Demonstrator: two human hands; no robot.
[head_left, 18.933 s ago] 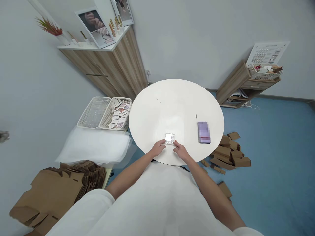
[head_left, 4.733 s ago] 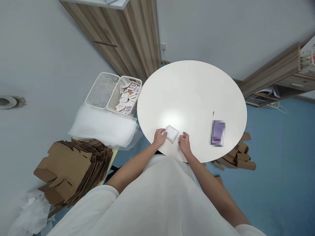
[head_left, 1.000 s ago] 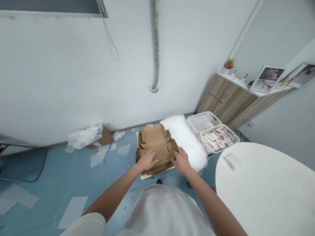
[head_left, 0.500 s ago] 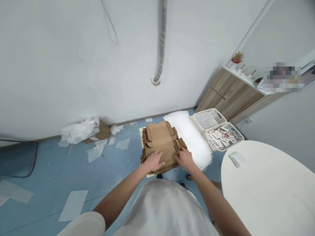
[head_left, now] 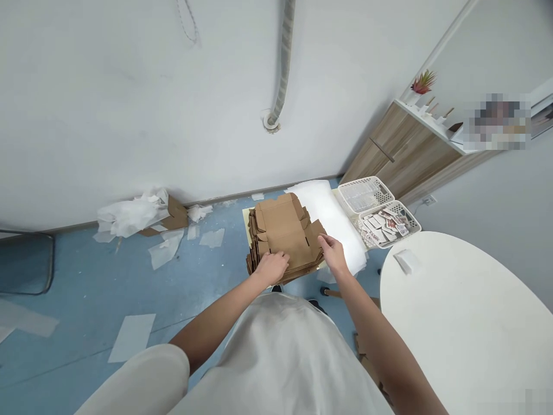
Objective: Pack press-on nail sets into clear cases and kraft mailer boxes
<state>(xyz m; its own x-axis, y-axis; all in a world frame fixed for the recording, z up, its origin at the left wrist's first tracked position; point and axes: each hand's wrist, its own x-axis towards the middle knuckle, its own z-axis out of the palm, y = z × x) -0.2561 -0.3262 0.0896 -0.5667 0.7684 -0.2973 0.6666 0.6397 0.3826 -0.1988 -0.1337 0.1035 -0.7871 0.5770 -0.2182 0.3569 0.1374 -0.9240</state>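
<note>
A stack of flattened brown cardboard boxes (head_left: pixel 285 233) lies low in front of me, with slots and side flaps showing on the top one. My left hand (head_left: pixel 273 267) rests on the near left part of the top flattened box, fingers lying over the board and slightly bent. At the stack's right side, my right hand (head_left: pixel 334 255) has thumb and fingers pinched together at the edge of a side flap. Part of that grip is hidden from above.
White foam sheets (head_left: pixel 322 202) lie right of the stack. Beyond them are two white plastic baskets (head_left: pixel 391 244), one with printed cards. A round white table (head_left: pixel 466 311) stands at right, a wooden cabinet (head_left: pixel 415 144) behind. Loose wrapping sheets (head_left: pixel 132 338) litter the blue floor (head_left: pixel 207 271).
My right hand has lifted from lying on the board and shifted right to the flap's edge, its fingers now together. My left hand stays on the board. The view has tilted slightly down.
</note>
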